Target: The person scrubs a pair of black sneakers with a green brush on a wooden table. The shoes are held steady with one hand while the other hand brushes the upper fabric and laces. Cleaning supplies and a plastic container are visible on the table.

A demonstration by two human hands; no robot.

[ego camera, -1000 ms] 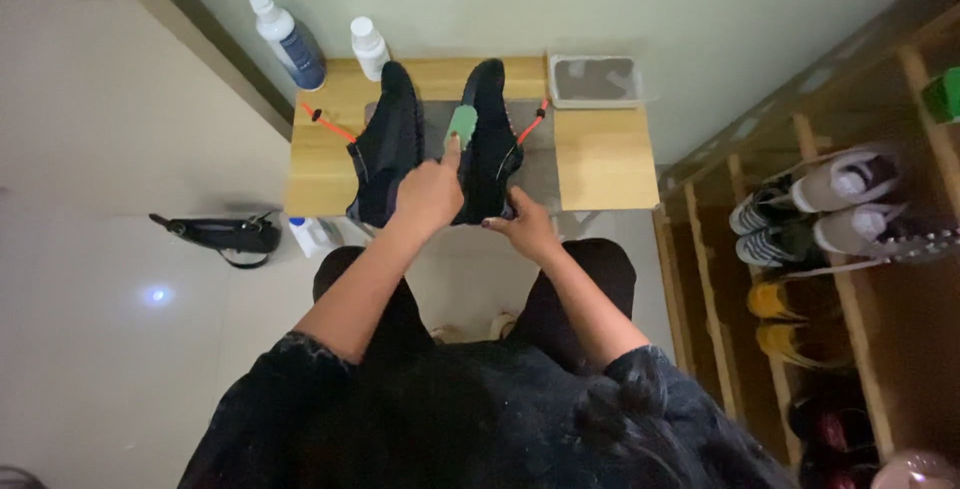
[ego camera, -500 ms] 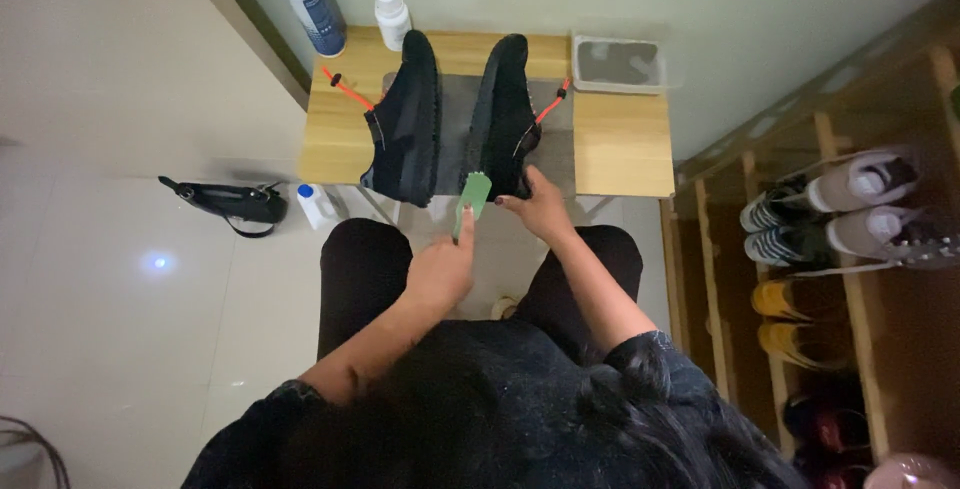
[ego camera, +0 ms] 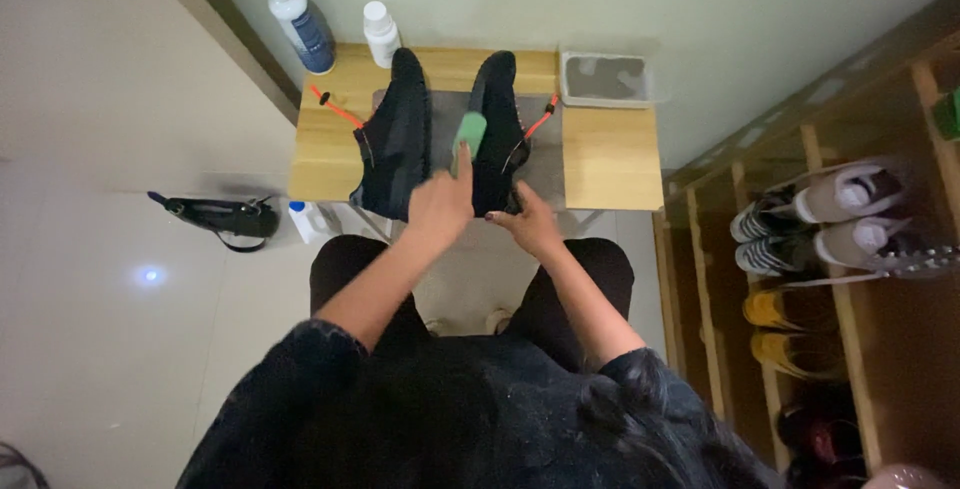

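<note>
Brushwork resumes: our left hand (ego camera: pixel 440 204), fingers gripping the small green plastic brush (ego camera: pixel 467 135), is back up on the right black suede shoe (ego camera: pixel 497 129), steadied on the wooden tabletop (ego camera: pixel 610 159) by our right hand (ego camera: pixel 528 224).

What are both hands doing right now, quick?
Left hand: closed on a green brush.
Right hand: touches the heel of the right black shoe; grip unclear.
</note>
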